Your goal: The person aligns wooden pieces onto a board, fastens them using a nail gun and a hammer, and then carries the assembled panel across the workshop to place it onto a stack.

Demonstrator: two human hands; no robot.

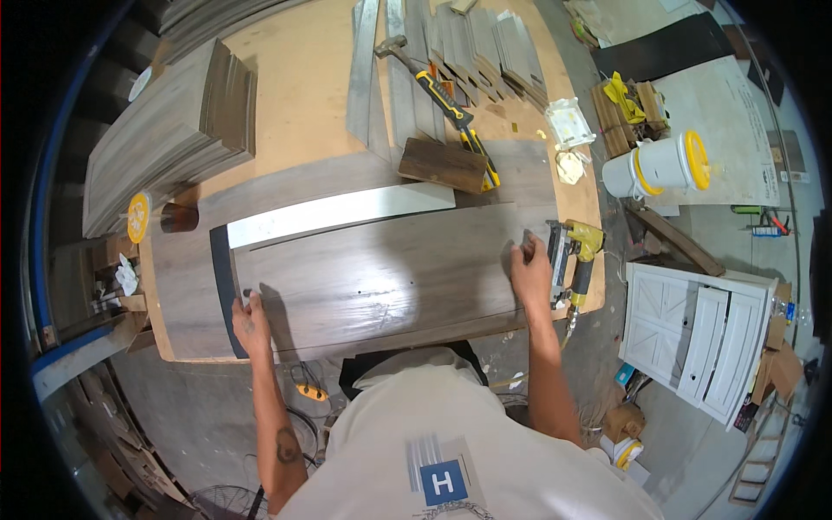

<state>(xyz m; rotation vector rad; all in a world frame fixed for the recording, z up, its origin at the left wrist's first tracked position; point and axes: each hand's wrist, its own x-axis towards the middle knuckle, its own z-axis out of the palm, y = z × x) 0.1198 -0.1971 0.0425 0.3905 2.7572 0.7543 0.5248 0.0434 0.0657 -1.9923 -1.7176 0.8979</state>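
A grey-brown wood-grain board lies flat before me on a larger panel of similar colour. My left hand is closed at its left end, thumb and fingers together at the edge. At the opposite end my right hand grips the edge, fingers bent. Along the left and far sides lies a large L-shaped square, with a black arm beside my left hand and a pale metal blade reaching right. A yellow and black nail gun lies just right of my right hand.
Beyond the blade sit a dark wood block and a yellow-black hammer. Panels are stacked at far left; cut strips lie at the back. White buckets and a white cabinet stand to the right.
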